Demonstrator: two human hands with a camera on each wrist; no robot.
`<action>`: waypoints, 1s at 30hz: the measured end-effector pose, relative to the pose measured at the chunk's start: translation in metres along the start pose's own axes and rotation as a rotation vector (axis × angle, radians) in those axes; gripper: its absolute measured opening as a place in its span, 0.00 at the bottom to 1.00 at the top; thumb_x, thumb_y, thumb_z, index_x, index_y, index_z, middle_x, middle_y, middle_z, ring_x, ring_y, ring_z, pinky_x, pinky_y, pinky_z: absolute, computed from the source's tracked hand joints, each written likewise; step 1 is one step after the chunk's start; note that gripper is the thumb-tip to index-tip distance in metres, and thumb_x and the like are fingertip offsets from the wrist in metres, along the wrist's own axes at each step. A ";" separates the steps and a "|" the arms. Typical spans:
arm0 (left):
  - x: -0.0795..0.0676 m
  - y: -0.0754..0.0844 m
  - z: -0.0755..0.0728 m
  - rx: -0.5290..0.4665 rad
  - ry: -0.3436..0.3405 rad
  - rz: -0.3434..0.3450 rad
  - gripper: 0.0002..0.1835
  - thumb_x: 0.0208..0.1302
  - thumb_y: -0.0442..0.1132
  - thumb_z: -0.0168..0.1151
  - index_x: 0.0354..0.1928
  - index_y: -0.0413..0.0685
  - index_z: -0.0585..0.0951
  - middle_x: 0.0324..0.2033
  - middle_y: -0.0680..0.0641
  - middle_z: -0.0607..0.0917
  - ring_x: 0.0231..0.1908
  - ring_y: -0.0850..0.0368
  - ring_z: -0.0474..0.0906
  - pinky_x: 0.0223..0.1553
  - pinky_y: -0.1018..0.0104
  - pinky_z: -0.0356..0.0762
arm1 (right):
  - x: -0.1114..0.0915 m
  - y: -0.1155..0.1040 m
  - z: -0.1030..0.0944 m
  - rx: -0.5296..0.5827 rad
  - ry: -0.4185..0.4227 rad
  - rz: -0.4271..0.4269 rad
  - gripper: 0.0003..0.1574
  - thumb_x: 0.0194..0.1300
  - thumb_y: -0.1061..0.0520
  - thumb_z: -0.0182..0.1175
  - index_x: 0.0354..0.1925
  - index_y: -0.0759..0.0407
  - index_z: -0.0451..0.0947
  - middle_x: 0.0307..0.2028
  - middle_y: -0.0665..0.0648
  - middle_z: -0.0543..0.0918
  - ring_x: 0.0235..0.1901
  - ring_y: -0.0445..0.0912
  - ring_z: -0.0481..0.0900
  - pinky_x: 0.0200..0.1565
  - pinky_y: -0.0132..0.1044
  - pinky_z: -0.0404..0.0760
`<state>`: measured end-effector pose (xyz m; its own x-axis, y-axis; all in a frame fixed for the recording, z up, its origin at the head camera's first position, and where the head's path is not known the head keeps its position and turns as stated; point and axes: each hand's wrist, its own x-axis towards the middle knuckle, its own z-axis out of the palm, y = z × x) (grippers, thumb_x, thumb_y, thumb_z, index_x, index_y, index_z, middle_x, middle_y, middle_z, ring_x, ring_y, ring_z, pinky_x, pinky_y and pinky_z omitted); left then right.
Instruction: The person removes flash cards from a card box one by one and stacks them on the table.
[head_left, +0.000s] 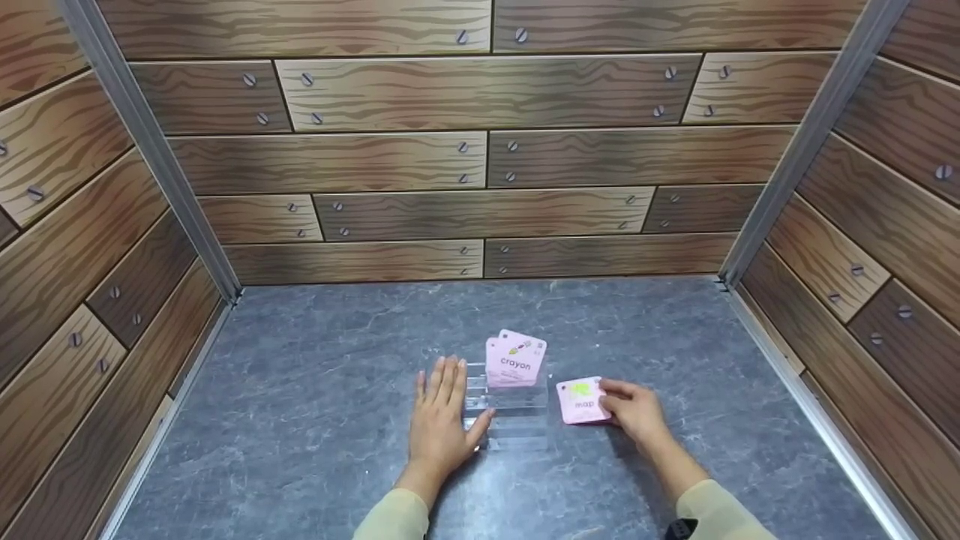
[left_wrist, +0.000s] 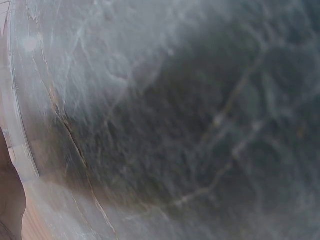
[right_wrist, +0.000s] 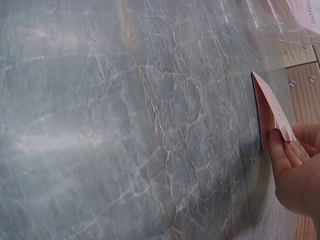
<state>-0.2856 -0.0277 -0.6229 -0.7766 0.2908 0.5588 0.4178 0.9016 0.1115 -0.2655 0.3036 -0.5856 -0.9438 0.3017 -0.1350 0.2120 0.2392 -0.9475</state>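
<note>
Three plank-patterned walls [head_left: 480, 161] stand ahead of and to either side of both hands, printed with wood grain and screw heads. Grey marbled surface [head_left: 322, 420] lies beneath the hands and reaches well beyond them on each side. Two metal posts [head_left: 146, 142] rise at the far corners, one ahead-left of the left hand, one ahead-right of the right.

Clear stepped rack [head_left: 517, 433] sits on the surface between the hands, just right of the left hand, a small gap left of the right.

Left hand [head_left: 441, 416]: spread, fingers straight and pointing forward along the rack's left side, thumb stretched out over its near left part; nothing gripped. Pressure on the rack: cannot tell.

Right hand [head_left: 636, 412]: nearly closed, thumb and fingers pinching the right edge of the map card [head_left: 579, 403]. Pale yellow sleeves [head_left: 394, 516] cover both forearms behind the hands.

Map card: pink, yellow-green picture, directly left of the right hand's fingertips and just right of the rack. Right wrist view shows it tilted over a darker pink layer; number of cards there: cannot tell.

Crayon card [head_left: 517, 361]: pink, standing in the rack's far part, ahead-right of the left thumb, leaning clockwise. Second pink card [head_left: 491, 356] shows behind its left edge.

Black band [head_left: 681, 528] at the right wrist, behind that hand.
</note>
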 end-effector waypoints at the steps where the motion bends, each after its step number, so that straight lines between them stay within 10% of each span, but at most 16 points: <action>1: 0.000 0.000 0.000 -0.001 0.003 0.000 0.50 0.70 0.71 0.57 0.81 0.41 0.65 0.79 0.40 0.67 0.81 0.44 0.55 0.80 0.41 0.49 | 0.000 0.000 0.000 -0.001 -0.001 -0.001 0.25 0.70 0.69 0.62 0.64 0.76 0.78 0.54 0.71 0.86 0.41 0.41 0.83 0.39 0.31 0.87; 30: 0.000 0.000 0.000 -0.012 0.038 0.010 0.50 0.69 0.70 0.60 0.80 0.41 0.66 0.78 0.40 0.68 0.80 0.43 0.58 0.79 0.40 0.53 | -0.001 -0.002 -0.009 0.116 0.004 0.010 0.27 0.74 0.68 0.61 0.67 0.80 0.72 0.64 0.78 0.77 0.54 0.52 0.85 0.52 0.41 0.89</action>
<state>-0.2852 -0.0274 -0.6229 -0.7537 0.2874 0.5910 0.4316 0.8947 0.1153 -0.2626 0.3108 -0.5807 -0.9407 0.3072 -0.1437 0.1905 0.1281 -0.9733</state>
